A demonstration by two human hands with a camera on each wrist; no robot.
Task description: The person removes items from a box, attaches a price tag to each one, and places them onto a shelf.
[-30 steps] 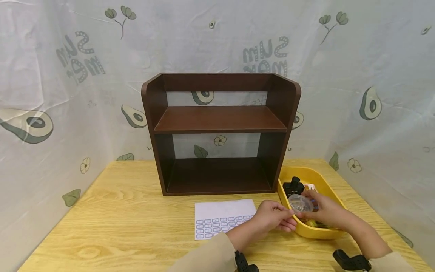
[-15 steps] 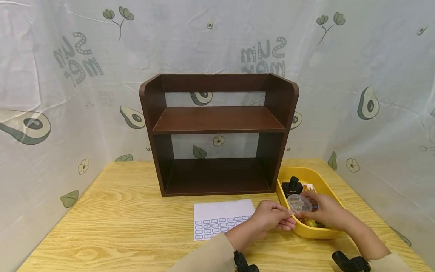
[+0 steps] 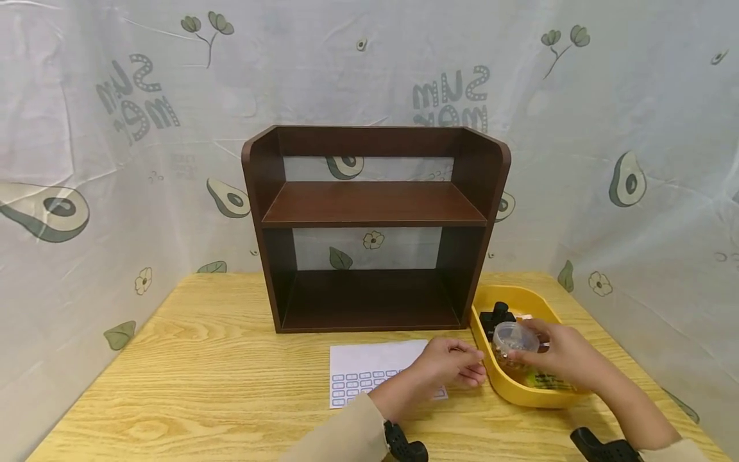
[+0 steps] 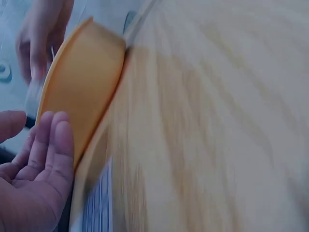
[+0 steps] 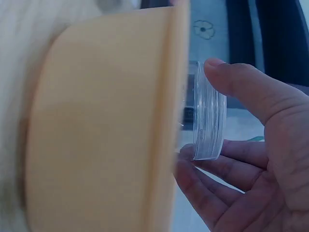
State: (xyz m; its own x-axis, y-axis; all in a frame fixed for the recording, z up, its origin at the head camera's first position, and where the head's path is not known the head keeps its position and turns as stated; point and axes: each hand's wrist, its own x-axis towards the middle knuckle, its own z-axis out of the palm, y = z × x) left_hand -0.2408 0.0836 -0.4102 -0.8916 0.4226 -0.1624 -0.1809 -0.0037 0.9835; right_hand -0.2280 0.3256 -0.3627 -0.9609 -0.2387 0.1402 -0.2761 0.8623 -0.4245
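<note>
At frame's lower right, clamped right hand (image 3: pixel 564 354) fingers high on clear jar (image 3: pixel 514 336), with left hand (image 3: pixel 449 363) fingers together, perhaps risking a drop through shallow grip.

The left hand (image 3: pixel 453 364) is just beside the yellow bin's (image 3: pixel 537 394) left wall, fingers loosely bent, thumb apart. The right hand (image 3: pixel 562 350) is above the bin, thumb and fingers gripping; its forearm (image 3: pixel 632 407) slants from the near right corner.

Yellow bin (image 3: pixel 534 399), colourless tub (image 3: pixel 514 336), dark-brown shelf (image 3: pixel 375 203), white blue-boxed sheet (image 3: pixel 369 359), avocado-print grey-white backdrop (image 3: pixel 323 77)
</note>
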